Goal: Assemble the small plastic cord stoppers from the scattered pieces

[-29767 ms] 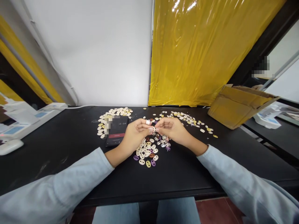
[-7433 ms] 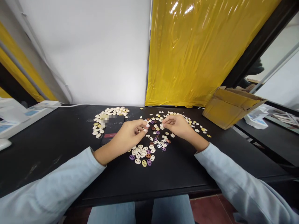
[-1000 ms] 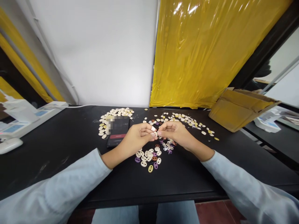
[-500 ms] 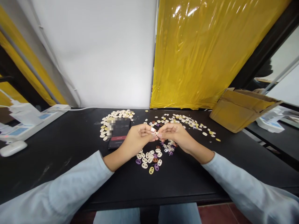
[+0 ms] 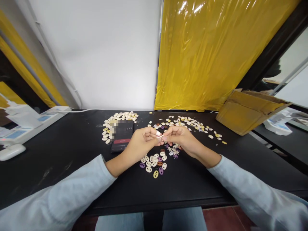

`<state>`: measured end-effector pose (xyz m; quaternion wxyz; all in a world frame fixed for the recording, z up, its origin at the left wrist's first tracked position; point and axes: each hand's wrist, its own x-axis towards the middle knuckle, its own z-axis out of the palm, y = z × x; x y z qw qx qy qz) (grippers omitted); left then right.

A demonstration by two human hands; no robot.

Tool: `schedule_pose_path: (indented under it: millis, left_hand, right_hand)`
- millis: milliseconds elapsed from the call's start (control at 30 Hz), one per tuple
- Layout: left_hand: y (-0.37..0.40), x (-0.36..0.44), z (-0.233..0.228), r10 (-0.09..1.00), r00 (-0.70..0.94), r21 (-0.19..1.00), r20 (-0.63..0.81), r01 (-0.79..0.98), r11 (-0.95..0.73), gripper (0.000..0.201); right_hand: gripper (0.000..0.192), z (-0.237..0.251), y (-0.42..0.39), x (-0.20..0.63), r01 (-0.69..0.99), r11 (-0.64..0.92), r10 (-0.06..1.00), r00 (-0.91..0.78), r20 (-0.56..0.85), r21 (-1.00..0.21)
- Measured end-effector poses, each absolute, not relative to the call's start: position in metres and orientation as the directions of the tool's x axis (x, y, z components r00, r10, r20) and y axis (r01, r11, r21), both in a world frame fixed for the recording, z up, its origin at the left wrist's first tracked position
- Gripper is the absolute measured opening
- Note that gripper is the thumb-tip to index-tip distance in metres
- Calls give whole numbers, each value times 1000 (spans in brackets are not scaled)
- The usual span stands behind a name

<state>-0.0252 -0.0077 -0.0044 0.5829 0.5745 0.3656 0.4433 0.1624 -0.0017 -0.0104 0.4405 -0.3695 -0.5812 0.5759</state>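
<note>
Fingertips of the left hand (image 5: 141, 144) and right hand (image 5: 179, 136) pinched one small white piece (image 5: 159, 138) above the tabletop (image 5: 60, 150); any slip could drop it among the loose pieces (image 5: 154, 162).

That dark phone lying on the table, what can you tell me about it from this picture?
The phone is a slim dark slab lying flat and face up on the black table, just beyond the left hand, which does not touch it. Its screen is lit: pale digits near the far edge, a red bar near the close edge, and part of it is blurred. Small cream and yellowish oval pieces lie round its far and left sides; whether any touch it is unclear.
</note>
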Motion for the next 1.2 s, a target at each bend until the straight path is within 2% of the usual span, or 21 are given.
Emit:
schedule_pose_path:
  millis: [233,600,733,800,900,967,1100,1200]
  left_hand:
    - [-9,-22,-7,953,276,987,124,-133,-90,16]
    - [-6,-24,-8,950,265,982,164,-136,-131,17]
    - [-2,-27,-9,942,279,982,187,-66,-176,15]
    - [-1,-31,-8,919,304,955,251,75,-285,11]
    - [0,-38,-3,840,394,768,373,378,-518,8]
    - [0,-41,-1,797,466,628,384,501,-595,12]
    - [4,-42,-4,774,557,527,301,579,-622,17]
    - [5,-41,-6,769,556,499,315,593,-633,18]
  right_hand:
    - [16,-16,-3,159,-211,-4,953,-297,60,-978]
    - [17,-12,-4,160,-176,-17,951,-306,38,-984]
    - [21,-10,4,168,-20,86,965,-246,88,-996]
    - [20,-11,9,174,110,185,966,-203,160,-977]
    - [11,-15,14,183,362,315,940,-244,237,-877]
    - [10,-17,15,185,477,386,915,-304,264,-790]
    - [12,-18,13,184,579,503,860,-411,303,-642]
    - [12,-17,13,182,618,537,840,-452,299,-574]
